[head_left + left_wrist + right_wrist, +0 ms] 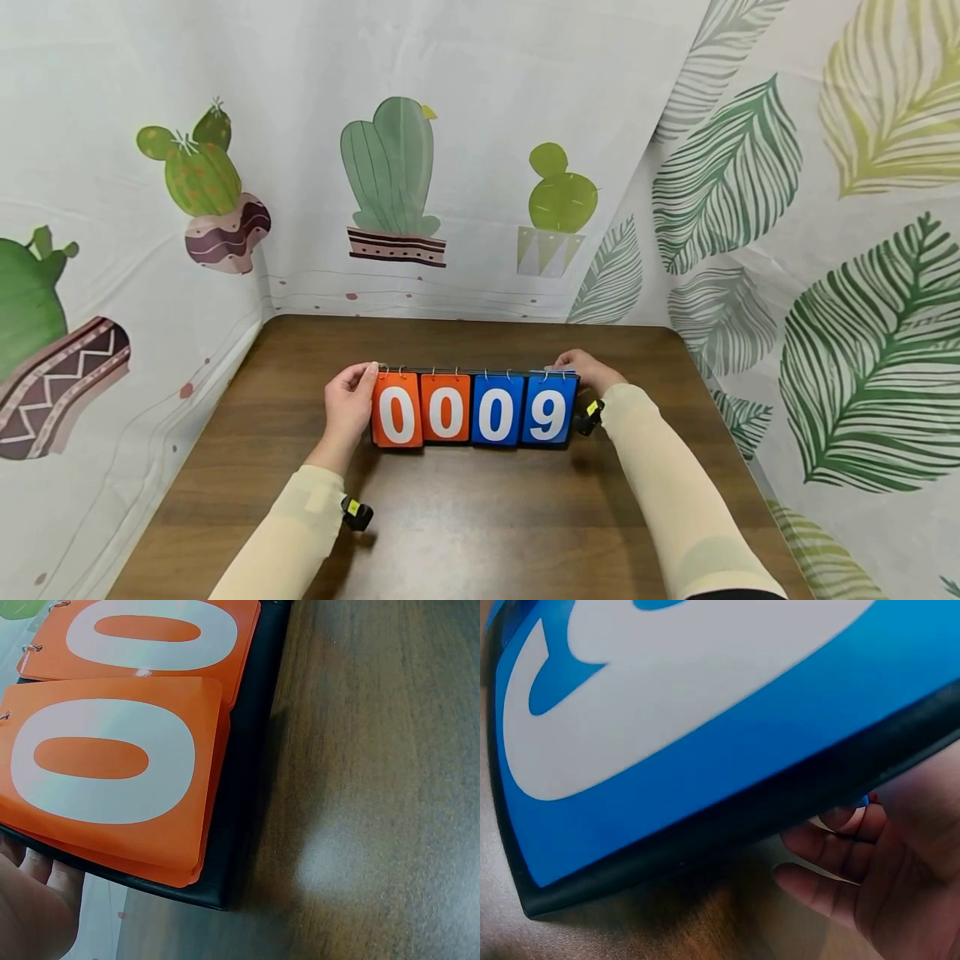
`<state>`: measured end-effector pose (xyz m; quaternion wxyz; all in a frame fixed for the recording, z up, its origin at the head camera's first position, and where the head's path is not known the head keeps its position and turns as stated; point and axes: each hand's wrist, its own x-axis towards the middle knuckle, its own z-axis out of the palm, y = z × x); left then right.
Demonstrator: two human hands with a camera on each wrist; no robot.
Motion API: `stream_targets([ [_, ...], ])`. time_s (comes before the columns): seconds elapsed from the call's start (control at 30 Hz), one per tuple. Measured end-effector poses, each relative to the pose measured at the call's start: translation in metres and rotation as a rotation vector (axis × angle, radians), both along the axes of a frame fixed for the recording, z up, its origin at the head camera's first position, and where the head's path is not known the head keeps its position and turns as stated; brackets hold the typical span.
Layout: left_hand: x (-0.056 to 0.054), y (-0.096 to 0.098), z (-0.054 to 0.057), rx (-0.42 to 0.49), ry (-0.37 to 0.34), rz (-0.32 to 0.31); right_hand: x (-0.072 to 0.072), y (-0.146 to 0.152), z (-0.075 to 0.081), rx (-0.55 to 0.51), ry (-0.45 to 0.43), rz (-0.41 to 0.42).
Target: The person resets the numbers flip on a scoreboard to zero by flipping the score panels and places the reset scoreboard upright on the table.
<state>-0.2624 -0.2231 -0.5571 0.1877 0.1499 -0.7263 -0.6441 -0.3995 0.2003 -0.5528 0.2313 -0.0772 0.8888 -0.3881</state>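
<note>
Flip scoreboard (472,408): one, between both hands, above the wooden tabletop (457,517).
Front cards: four; two orange cards (398,410) nearer the left hand, reading 0 and 0; two blue cards (497,410) nearer the right, reading 0 and 9.
Left hand (349,402): closed on the board's left end, thumb in front, fingers behind.
Right hand (588,372): fingers bent behind the right end, blue sliver (862,801) among them; grip cannot be determined.
Obstruction: the board's edge partly hides the right fingers.
Wrist cameras: two, one per wrist.
Beyond the hands: cactus-print cloth (480,167).
</note>
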Motion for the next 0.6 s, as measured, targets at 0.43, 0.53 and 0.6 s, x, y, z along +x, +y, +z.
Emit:
stream_targets([
  [0.43,-0.0003,-0.0009,0.0019,-0.032,0.003,0.001,0.0022,0.0020,-0.0010,-0.013,0.018,-0.037],
  [0.53,0.0000,-0.0004,0.0017,-0.042,-0.006,0.010,0.0025,0.0037,0.0007,-0.042,-0.004,-0.051],
  [0.6,0.0005,0.0001,0.0019,-0.043,-0.005,0.012,0.0033,0.0056,0.0023,-0.063,-0.036,-0.061],
])
